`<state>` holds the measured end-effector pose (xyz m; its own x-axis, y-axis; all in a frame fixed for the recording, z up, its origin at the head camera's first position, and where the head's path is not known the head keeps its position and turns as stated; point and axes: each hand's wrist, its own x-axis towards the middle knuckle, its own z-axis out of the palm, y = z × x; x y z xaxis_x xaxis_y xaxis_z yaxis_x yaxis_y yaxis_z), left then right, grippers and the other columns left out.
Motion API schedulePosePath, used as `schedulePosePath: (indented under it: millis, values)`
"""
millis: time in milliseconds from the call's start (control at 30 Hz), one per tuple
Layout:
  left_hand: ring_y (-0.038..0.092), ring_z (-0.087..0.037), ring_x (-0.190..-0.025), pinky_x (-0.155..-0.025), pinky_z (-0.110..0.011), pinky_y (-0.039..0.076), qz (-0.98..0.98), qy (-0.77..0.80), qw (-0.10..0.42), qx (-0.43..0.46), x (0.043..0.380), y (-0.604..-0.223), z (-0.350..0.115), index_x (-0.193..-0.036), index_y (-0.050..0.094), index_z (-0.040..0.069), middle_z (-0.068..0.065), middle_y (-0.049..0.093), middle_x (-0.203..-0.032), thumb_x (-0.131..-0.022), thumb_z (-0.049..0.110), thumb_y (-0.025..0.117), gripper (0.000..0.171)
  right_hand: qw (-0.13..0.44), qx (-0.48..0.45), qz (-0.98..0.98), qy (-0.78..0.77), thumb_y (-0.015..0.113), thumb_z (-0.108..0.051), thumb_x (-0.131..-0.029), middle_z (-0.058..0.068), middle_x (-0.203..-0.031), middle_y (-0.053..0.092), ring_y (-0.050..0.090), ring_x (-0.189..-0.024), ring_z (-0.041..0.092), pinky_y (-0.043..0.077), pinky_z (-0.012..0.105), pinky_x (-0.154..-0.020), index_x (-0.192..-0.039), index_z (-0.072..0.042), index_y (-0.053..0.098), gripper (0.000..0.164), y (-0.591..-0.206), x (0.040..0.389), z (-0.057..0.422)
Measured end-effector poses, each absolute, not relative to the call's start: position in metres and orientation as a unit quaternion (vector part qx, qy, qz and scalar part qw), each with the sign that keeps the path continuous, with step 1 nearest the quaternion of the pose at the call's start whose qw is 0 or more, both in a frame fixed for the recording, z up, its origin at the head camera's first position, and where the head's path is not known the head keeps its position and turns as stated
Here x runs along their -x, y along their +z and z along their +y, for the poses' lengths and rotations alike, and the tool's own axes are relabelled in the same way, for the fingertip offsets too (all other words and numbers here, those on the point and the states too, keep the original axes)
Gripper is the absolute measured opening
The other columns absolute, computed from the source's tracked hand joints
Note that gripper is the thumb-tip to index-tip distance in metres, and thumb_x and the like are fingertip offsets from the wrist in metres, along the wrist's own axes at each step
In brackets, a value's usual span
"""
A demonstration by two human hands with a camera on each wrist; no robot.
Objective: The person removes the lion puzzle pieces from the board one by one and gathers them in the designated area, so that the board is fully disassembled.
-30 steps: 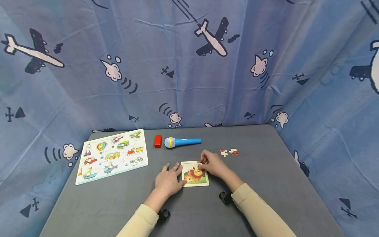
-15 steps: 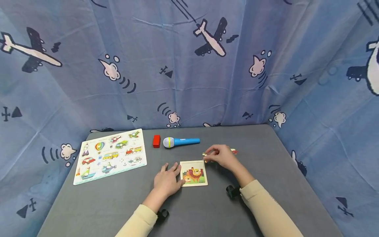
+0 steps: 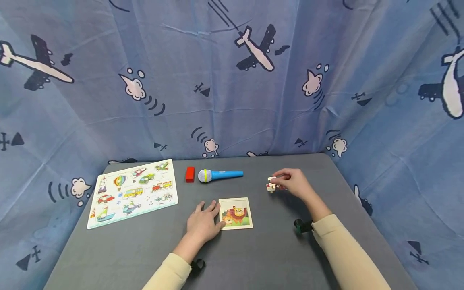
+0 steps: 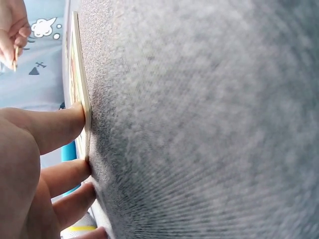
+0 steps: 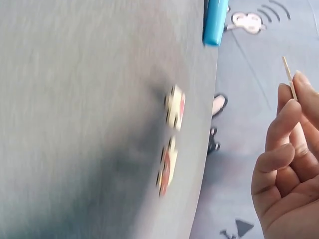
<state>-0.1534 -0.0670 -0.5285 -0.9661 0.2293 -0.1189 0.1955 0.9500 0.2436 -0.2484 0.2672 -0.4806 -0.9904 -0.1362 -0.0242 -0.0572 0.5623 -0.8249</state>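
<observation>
Left hand [image 3: 202, 225] lies spread, its thumb on the near left edge of the lion board [image 3: 235, 213]; too light a touch might let the board slide. To the far right, the right hand [image 3: 294, 183] pinches a thin piece [image 5: 289, 77] near two loose pieces [image 5: 175, 107]; a slack grip could drop it, lowered knuckles scatter the others.

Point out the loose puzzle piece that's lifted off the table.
The held piece, pinched by the right hand; the pink-marked piece and the redder piece lie on the table.
</observation>
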Motion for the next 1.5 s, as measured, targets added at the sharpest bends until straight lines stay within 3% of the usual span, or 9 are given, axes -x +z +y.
schedulePosePath:
  millis: [133, 400, 600, 933, 1267, 1500]
  values:
    - [0.038, -0.039, -0.145, -0.108, -0.053, 0.045, 0.985, 0.113, 0.07, -0.108, 0.153, -0.531, -0.07, -0.149, 0.053, 0.022, 0.001, 0.048, -0.156, -0.09, 0.054, 0.068, 0.068, 0.039, 0.047, 0.878, -0.475, 0.078, -0.027, -0.09, 0.012, -0.092, 0.078, 0.073, -0.086, 0.042, 0.058, 0.054, -0.075, -0.109, -0.005, 0.076, 0.029, -0.484, 0.253, 0.283]
    - [0.038, -0.039, -0.145, -0.111, -0.052, 0.042, 0.985, 0.12, 0.058, -0.114, 0.152, -0.529, -0.07, -0.148, 0.055, 0.022, 0.0, 0.049, -0.155, -0.091, 0.053, 0.068, 0.067, 0.005, 0.005, 0.903, -0.429, 0.074, -0.038, -0.092, 0.009, -0.092, 0.077, 0.065, -0.082, 0.028, 0.05, 0.03, -0.063, -0.121, -0.007, 0.072, 0.042, -0.494, 0.261, 0.32]
    - [0.038, -0.038, -0.146, -0.111, -0.052, 0.042, 0.985, 0.122, 0.054, -0.11, 0.153, -0.53, -0.069, -0.147, 0.055, 0.022, 0.001, 0.049, -0.155, -0.09, 0.053, 0.068, 0.067, -0.009, -0.034, 0.911, -0.411, 0.075, -0.037, -0.092, 0.008, -0.09, 0.077, 0.062, -0.072, 0.011, 0.05, 0.026, -0.06, -0.116, 0.0, 0.071, 0.044, -0.509, 0.268, 0.342]
    - [0.037, -0.038, -0.146, -0.112, -0.052, 0.041, 0.985, 0.125, 0.061, -0.106, 0.153, -0.531, -0.069, -0.147, 0.055, 0.022, 0.001, 0.048, -0.156, -0.09, 0.054, 0.068, 0.067, 0.032, -0.055, 0.922, -0.383, 0.075, -0.029, -0.093, 0.007, -0.088, 0.075, 0.062, -0.07, 0.012, 0.05, 0.027, -0.06, -0.112, 0.004, 0.07, 0.039, -0.531, 0.271, 0.354]
    - [0.038, -0.039, -0.145, -0.111, -0.053, 0.042, 0.985, 0.126, 0.061, -0.106, 0.152, -0.529, -0.068, -0.147, 0.055, 0.021, 0.0, 0.049, -0.155, -0.09, 0.053, 0.069, 0.067, -0.007, -0.04, 0.944, -0.326, 0.074, -0.027, -0.093, 0.015, -0.093, 0.07, 0.058, -0.08, 0.024, 0.044, 0.032, -0.069, -0.107, 0.001, 0.073, 0.031, -0.54, 0.274, 0.348]
    - [0.037, -0.039, -0.146, -0.112, -0.053, 0.041, 0.985, 0.124, 0.06, -0.104, 0.152, -0.531, -0.069, -0.148, 0.054, 0.022, 0.0, 0.048, -0.155, -0.091, 0.053, 0.068, 0.067, -0.043, -0.015, 0.936, -0.35, 0.069, -0.028, -0.097, 0.017, -0.097, 0.071, 0.06, -0.08, 0.02, 0.049, 0.029, -0.066, -0.111, 0.001, 0.072, 0.032, -0.521, 0.274, 0.336]
